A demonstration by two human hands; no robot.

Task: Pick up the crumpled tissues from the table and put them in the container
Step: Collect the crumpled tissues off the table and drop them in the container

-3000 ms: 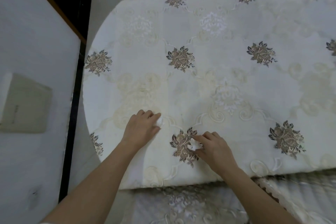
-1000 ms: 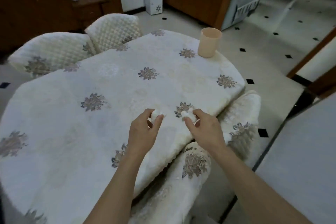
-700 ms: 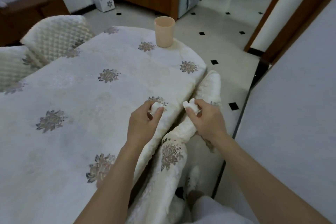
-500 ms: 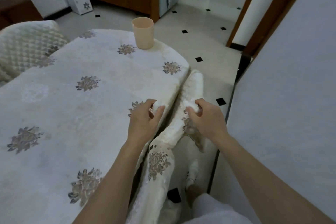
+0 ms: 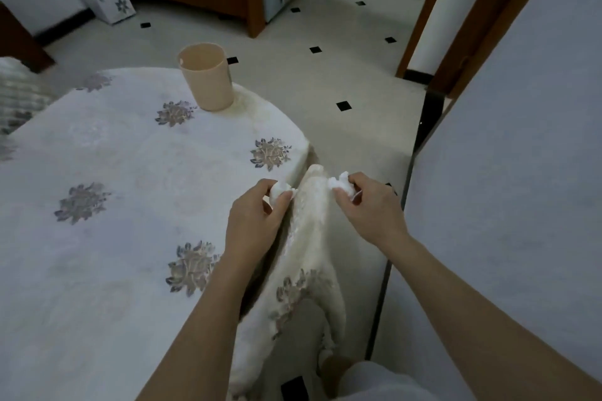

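My left hand (image 5: 252, 221) pinches a small white crumpled tissue (image 5: 279, 190) just over the table's right edge. My right hand (image 5: 368, 205) grips a second crumpled tissue (image 5: 338, 184) off the table, above a covered chair back. A peach plastic cup-shaped container (image 5: 207, 76) stands upright and open at the far rounded end of the table (image 5: 114, 205), well beyond both hands. The table wears a white cloth with brown flower motifs. No tissue shows on the cloth.
A chair with a white embroidered cover (image 5: 306, 254) stands between the table and a grey wall panel (image 5: 505, 205) on the right. A quilted chair back (image 5: 16, 98) is at far left. Tiled floor with black diamonds, a wooden cabinet and a doorway lie beyond.
Both hands lifted a tissue each off the cloth. The view has swung right along the table and closer to the cup; my right hand now hangs past the table edge.
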